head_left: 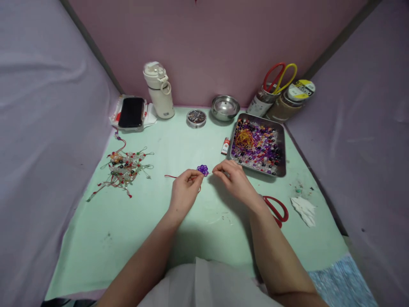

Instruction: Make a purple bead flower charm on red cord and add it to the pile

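A small cluster of purple beads (202, 170) is pinched at its lower left by my left hand (187, 187), fingers closed. From that hand a red cord (170, 176) trails left over the table, and a bit of it loops below the fingertips. Just right of the beads, my right hand (234, 179) is closed in a pinch on a thin thread that runs from the cluster; the thread is barely visible. Beyond my right hand lies a metal tray (281, 147) of mixed beads, with a tangle of yellow cord (244, 140) on them.
Red-handled scissors (277, 211) lie partly under my right forearm, near a crumpled tissue (304, 210). Finished-looking bead strings (126, 168) are heaped at left. Along the back stand a phone (131, 112), bottle (160, 94), spool (196, 118), steel bowl (225, 107) and jars (262, 101). A lighter (225, 146) sits beside the tray.
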